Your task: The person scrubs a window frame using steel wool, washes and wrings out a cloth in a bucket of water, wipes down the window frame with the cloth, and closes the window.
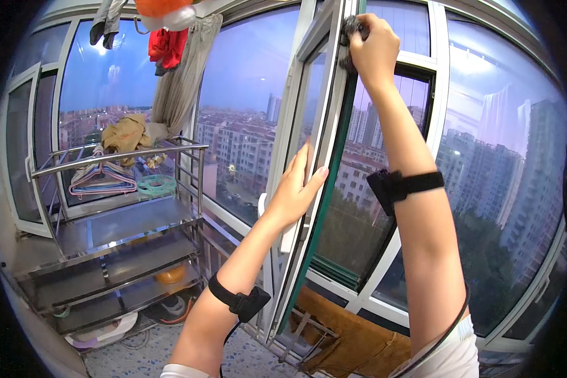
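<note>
An opened window sash [334, 94] with a white frame stands edge-on in the middle of the view. High on its edge, my right hand [377, 47] is closed on a dark, crumpled cloth or scrubber [353, 30] pressed against the frame. Lower down, my left hand [296, 189] lies against the same sash near its handle, fingers stretched out and thumb apart, with nothing held. A green strip [324, 208] runs along the sash beside the window opening. Black straps circle both forearms.
A metal rack [120, 230] at the left bears hangers [102, 179] and a brown cloth [126, 132]. Red clothing [166, 48] hangs above, near a curtain [186, 75]. Another window sash [20, 145] stands open at far left. Brown fabric [353, 340] lies below the sash.
</note>
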`<state>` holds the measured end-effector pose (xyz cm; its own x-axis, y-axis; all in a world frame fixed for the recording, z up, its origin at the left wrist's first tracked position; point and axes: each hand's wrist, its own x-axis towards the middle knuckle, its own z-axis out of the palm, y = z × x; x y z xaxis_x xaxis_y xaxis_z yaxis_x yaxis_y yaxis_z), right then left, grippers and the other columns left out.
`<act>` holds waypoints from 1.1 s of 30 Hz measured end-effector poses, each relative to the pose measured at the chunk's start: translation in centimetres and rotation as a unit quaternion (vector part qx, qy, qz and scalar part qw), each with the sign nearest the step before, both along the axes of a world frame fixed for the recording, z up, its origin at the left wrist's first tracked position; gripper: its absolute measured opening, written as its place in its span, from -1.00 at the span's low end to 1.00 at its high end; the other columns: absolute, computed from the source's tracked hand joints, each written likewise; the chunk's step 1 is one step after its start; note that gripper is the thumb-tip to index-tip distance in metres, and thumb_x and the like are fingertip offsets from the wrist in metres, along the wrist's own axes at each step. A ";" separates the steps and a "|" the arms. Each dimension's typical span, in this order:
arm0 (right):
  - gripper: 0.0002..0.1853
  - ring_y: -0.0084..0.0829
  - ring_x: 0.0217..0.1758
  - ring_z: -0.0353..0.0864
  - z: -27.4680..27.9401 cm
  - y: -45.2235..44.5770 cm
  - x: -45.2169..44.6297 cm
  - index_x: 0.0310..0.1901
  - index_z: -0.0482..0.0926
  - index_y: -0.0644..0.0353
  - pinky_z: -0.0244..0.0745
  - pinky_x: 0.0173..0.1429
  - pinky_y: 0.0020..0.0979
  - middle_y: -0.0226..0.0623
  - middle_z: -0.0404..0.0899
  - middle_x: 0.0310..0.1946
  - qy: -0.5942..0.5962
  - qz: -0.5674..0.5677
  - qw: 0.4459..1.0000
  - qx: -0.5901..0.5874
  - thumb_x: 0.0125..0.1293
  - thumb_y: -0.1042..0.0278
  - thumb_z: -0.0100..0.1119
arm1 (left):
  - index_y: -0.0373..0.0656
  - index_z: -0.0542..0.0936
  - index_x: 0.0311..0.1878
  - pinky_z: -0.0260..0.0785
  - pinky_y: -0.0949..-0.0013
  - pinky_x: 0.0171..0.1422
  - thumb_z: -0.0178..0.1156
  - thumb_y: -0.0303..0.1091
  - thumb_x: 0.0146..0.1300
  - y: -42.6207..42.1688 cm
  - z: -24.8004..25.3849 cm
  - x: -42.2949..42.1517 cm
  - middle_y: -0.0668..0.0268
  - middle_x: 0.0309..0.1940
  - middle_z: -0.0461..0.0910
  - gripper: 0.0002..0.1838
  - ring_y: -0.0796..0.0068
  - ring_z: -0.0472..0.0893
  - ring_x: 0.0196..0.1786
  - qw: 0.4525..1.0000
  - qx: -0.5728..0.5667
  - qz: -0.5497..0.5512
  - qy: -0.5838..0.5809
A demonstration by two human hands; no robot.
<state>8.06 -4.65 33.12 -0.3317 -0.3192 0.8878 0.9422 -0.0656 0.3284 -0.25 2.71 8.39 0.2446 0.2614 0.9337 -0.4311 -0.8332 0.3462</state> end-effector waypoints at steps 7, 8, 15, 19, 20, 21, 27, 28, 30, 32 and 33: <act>-0.73 -0.06 -0.12 0.63 -2.2 -1.1 0.7 -0.17 0.64 0.22 0.48 0.06 -0.17 -0.05 0.64 -0.24 0.012 0.021 0.996 -0.090 0.03 0.46 0.23 | -0.34 0.09 0.44 0.00 0.26 0.49 0.03 -0.11 0.40 -0.3 -0.1 0.1 -0.04 0.39 0.22 -0.30 0.17 0.21 0.45 1.000 -0.001 -0.012 0.002; -0.73 -0.06 -0.11 0.63 -1.5 -0.9 0.6 -0.17 0.65 0.22 0.48 0.07 -0.18 -0.05 0.65 -0.24 0.020 0.040 0.996 -0.077 0.03 0.45 0.24 | -0.35 0.09 0.44 0.00 0.26 0.49 0.03 -0.10 0.40 -0.3 0.0 0.1 -0.05 0.39 0.21 -0.30 0.16 0.21 0.45 1.000 -0.002 -0.005 0.001; -0.72 -0.14 -0.17 0.68 1.8 -0.2 0.4 -0.19 0.67 0.23 0.50 0.04 -0.27 -0.11 0.69 -0.28 0.045 0.005 0.999 -0.026 0.00 0.38 0.27 | -0.32 0.11 0.43 0.02 0.26 0.47 0.04 -0.10 0.40 0.0 -0.1 0.2 -0.03 0.37 0.25 -0.31 0.17 0.23 0.44 1.000 -0.002 -0.012 0.001; -0.77 -0.08 -0.11 0.64 -1.1 -1.5 -0.2 -0.21 0.66 0.23 0.49 0.07 -0.20 -0.09 0.66 -0.21 0.031 -0.006 0.996 -0.089 0.03 0.45 0.24 | -0.33 0.12 0.43 0.03 0.26 0.47 0.03 -0.12 0.40 -0.2 0.0 -0.1 -0.03 0.36 0.26 -0.32 0.17 0.24 0.43 1.000 0.008 -0.008 -0.011; -0.77 -0.08 -0.11 0.64 -1.7 -1.7 -0.3 -0.21 0.66 0.23 0.49 0.07 -0.20 -0.09 0.66 -0.21 0.030 -0.008 0.995 -0.090 0.03 0.45 0.24 | -0.34 0.12 0.43 0.02 0.26 0.47 0.03 -0.12 0.40 -0.1 0.1 -0.1 -0.04 0.36 0.25 -0.32 0.16 0.24 0.43 1.000 0.008 -0.013 -0.010; -0.77 -0.08 -0.10 0.64 -2.4 -1.7 -0.2 -0.22 0.66 0.24 0.49 0.07 -0.19 -0.09 0.66 -0.22 0.027 0.004 0.995 -0.096 0.02 0.46 0.25 | -0.34 0.12 0.43 0.02 0.26 0.48 0.03 -0.12 0.40 -0.2 0.1 0.0 -0.04 0.37 0.25 -0.32 0.16 0.23 0.44 1.000 0.008 -0.018 -0.007; -0.76 -0.10 -0.16 0.67 1.0 -0.5 0.0 -0.22 0.67 0.23 0.51 0.04 -0.22 -0.07 0.68 -0.28 0.111 0.088 0.989 -0.035 0.02 0.46 0.21 | -0.36 0.11 0.42 -0.01 0.26 0.49 0.04 -0.12 0.39 -0.5 -0.2 0.3 -0.04 0.37 0.24 -0.31 0.15 0.21 0.45 1.000 0.002 0.014 -0.007; -0.75 -0.10 -0.18 0.68 1.5 -0.5 -0.2 -0.21 0.68 0.23 0.51 0.05 -0.23 -0.06 0.69 -0.29 0.081 0.073 0.994 -0.020 0.02 0.45 0.20 | -0.36 0.11 0.42 0.00 0.26 0.48 0.05 -0.13 0.39 -0.4 -0.2 0.4 -0.04 0.37 0.24 -0.31 0.15 0.22 0.44 1.000 0.000 0.025 -0.012; -0.74 -0.15 -0.19 0.69 1.2 -0.2 -0.2 -0.20 0.67 0.24 0.53 -0.03 -0.27 -0.10 0.69 -0.29 0.061 0.062 0.996 0.006 0.02 0.43 0.22 | -0.36 0.10 0.43 0.01 0.26 0.48 0.05 -0.14 0.39 -0.1 -0.2 0.2 -0.05 0.37 0.24 -0.31 0.15 0.22 0.45 1.000 -0.005 0.003 -0.001; -0.74 -0.14 -0.18 0.69 0.8 -0.3 -0.3 -0.20 0.67 0.23 0.53 -0.02 -0.27 -0.09 0.69 -0.28 0.029 0.022 0.999 -0.010 0.02 0.44 0.22 | -0.35 0.10 0.43 0.02 0.26 0.48 0.04 -0.15 0.40 0.0 0.0 0.0 -0.04 0.37 0.25 -0.31 0.16 0.23 0.44 1.000 -0.012 -0.006 0.008; -0.75 -0.14 -0.17 0.68 0.2 -0.3 -0.1 -0.20 0.66 0.23 0.53 -0.01 -0.26 -0.09 0.68 -0.28 0.003 -0.018 0.999 -0.028 0.01 0.44 0.22 | -0.33 0.11 0.43 0.03 0.26 0.47 0.04 -0.15 0.40 0.0 -0.1 0.0 -0.03 0.37 0.26 -0.33 0.18 0.25 0.43 1.000 0.005 0.007 -0.010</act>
